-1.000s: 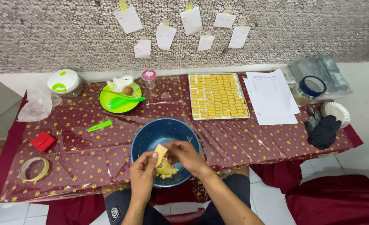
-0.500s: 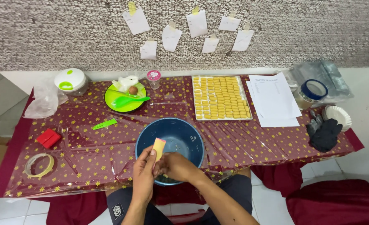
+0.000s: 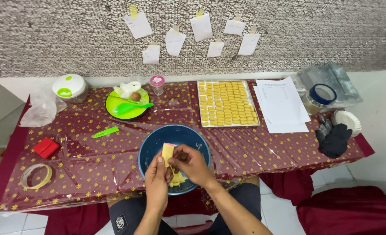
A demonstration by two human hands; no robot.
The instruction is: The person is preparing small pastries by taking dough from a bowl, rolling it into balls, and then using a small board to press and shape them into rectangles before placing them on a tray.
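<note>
While gripped, scraper (image 3: 167,151) in left hand (image 3: 156,185)

- Your bowl (image 3: 175,141) sits on the bench (image 3: 262,148) at its near edge, right in front of you.
- Your left hand (image 3: 156,182) and right hand (image 3: 193,164) meet over the bowl, with the scraper (image 3: 167,151) between them.
- Behind the bowl, to the right, lies the tray of pieces (image 3: 227,103); the sheets of paper (image 3: 282,104) lie just right of it.
- Behind and left of the bowl stands the plate (image 3: 125,104), with the lidded container (image 3: 69,87) further left.
- At your far left lie the box (image 3: 46,147) and, nearer you, the tape roll (image 3: 36,176).
- At the far right rest the gloves (image 3: 334,138).
</note>
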